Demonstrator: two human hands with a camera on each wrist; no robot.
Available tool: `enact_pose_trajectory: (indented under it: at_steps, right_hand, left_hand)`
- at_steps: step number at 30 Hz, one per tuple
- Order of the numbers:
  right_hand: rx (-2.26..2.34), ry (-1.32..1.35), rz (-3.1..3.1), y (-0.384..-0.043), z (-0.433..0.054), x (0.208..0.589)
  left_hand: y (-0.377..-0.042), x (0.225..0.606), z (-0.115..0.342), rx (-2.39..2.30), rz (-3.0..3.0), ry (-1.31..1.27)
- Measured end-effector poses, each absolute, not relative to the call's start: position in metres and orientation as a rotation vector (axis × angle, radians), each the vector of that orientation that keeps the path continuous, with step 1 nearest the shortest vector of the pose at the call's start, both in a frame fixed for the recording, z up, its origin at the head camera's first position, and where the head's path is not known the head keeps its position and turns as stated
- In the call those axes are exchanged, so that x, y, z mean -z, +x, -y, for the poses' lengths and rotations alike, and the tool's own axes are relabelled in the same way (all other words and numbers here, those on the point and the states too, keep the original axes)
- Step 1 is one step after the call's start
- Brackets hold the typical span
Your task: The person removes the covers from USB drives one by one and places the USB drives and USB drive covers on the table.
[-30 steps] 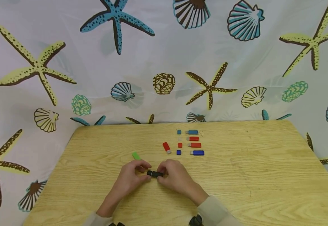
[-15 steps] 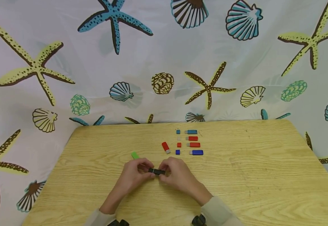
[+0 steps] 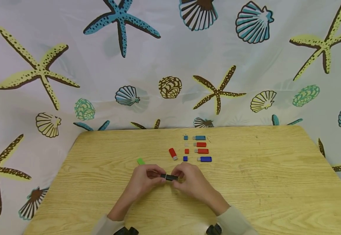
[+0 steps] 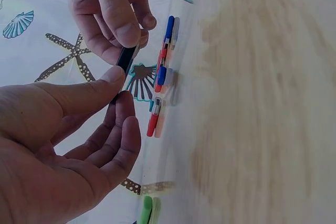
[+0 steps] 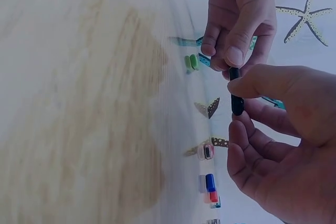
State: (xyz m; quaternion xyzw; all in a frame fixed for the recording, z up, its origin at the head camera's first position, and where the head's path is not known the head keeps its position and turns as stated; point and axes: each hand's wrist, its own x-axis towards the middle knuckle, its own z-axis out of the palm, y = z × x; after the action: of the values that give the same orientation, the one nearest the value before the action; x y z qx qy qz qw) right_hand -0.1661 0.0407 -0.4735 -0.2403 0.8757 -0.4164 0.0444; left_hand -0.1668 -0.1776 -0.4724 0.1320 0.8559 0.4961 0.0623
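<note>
A black USB stick (image 3: 171, 177) is held between both hands above the front middle of the table, a thin light line crossing it near its left end. My left hand (image 3: 144, 180) pinches that left end, its cap part, between thumb and fingers. The other end is pinched by my right hand (image 3: 192, 179). In the left wrist view the black stick (image 4: 126, 59) spans the gap between the two thumbs. Beyond the left hand lies a green USB stick (image 3: 140, 161), partly hidden by the fingers in the head view.
Right of centre, a blue stick (image 3: 200, 138), two red sticks (image 3: 202, 151) and a dark blue stick (image 3: 205, 159) lie in a column. Small caps (image 3: 185, 159) line up to their left. Another red stick (image 3: 172, 153) lies slanted. A patterned cloth (image 3: 147, 65) hangs behind the table (image 3: 261, 182).
Both hands have shifted together to the right and slightly away from the person, carrying the black USB stick. The sticks and caps on the table have stayed put.
</note>
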Motion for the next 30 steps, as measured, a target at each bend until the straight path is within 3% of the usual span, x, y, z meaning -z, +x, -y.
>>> enact_pose_trajectory:
  at_steps: [30]
  right_hand:
    - [1.481, -0.807, -2.661, -0.162, -0.078, 0.472]
  left_hand:
    - [-0.166, 0.470, 0.148, -1.740, -2.393, 0.528]
